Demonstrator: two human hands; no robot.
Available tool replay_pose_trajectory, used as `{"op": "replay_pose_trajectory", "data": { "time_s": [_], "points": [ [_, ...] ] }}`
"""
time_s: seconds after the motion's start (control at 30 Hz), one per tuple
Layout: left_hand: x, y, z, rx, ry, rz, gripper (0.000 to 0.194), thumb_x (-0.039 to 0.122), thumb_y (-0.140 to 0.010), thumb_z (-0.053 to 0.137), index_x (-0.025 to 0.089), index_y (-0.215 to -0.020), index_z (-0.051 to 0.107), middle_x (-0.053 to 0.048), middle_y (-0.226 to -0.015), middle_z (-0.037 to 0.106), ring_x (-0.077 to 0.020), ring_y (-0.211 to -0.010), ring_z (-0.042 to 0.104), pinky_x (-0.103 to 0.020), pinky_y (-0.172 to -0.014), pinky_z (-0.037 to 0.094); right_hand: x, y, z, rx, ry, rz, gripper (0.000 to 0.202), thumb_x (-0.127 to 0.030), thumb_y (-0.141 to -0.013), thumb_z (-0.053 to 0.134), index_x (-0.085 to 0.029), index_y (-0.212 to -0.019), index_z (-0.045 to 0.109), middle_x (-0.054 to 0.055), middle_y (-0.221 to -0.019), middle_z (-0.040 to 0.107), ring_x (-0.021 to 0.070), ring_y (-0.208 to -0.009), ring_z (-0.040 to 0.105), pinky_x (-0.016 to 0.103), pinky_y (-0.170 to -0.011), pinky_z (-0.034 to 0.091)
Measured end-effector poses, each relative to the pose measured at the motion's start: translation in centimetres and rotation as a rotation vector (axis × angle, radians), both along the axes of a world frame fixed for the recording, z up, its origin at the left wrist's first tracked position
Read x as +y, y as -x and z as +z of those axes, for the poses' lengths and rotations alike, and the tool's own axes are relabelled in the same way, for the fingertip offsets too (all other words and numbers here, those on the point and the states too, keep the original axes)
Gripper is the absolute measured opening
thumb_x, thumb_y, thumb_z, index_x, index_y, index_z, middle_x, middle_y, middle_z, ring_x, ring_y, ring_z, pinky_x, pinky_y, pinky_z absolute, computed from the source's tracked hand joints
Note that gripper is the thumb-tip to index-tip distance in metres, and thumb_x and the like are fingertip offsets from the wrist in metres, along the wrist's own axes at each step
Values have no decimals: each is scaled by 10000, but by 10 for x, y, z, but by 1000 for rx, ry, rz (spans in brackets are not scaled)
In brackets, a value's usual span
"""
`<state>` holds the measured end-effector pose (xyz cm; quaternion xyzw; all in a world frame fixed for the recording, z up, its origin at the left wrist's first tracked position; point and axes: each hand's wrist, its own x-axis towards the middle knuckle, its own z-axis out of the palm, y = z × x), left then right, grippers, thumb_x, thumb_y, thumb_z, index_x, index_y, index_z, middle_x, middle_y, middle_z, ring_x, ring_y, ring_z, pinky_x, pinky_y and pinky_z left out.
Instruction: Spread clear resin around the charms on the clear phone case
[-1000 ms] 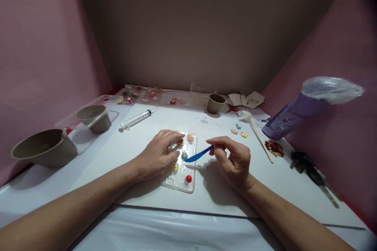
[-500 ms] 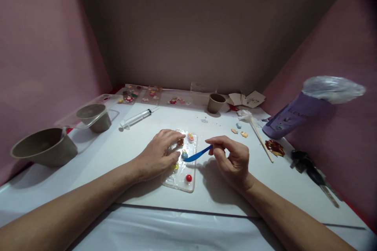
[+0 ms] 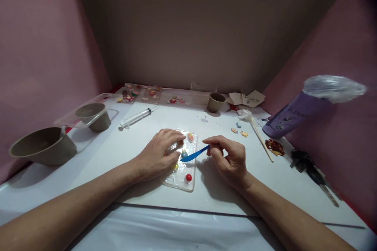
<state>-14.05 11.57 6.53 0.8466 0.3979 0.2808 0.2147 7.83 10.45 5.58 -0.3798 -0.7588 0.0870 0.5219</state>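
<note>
A clear phone case (image 3: 179,183) lies flat on the white board, its surface glossy and dotted with small charms. Among them are a red ball (image 3: 189,177), a pink-and-yellow charm (image 3: 191,137), a blue charm (image 3: 184,153) and a yellow charm (image 3: 176,166) partly under my thumb. My left hand (image 3: 160,151) rests over the case's left side, fingers and thumb apart, with a brown charm (image 3: 180,142) near the fingertips. Between thumb and fingers, my right hand (image 3: 229,157) grips a blue plastic knife (image 3: 193,156), whose blade reaches over the case beside the blue charm.
A syringe (image 3: 136,118) lies behind my left hand. Grey-brown cups (image 3: 44,153) stand at left, another cup (image 3: 216,104) at the back. At right are loose charms (image 3: 244,134), a wooden stick (image 3: 262,141), a leaning purple tube (image 3: 294,113) and a dark-handled brush (image 3: 315,174).
My right hand has shifted slightly left, carrying the blue knife's tip further over the case towards my left thumb. My left hand has stayed nearly still.
</note>
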Motion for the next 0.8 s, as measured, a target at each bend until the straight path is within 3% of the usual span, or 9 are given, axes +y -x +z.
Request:
{"op": "replay_pose_trajectory", "data": {
  "time_s": [0.8],
  "points": [
    [1,1,-2,7,-20,-1,285,157,-818,508,217,-1082,598,-41,-1215,575,-231,-1177,439,-457,-1008,365,-2,-2,0,32,-4,90,245,-41,-767,489,-162,-867,678,7,-650,647,105,-496,549,249,-495,449]
  ]
}}
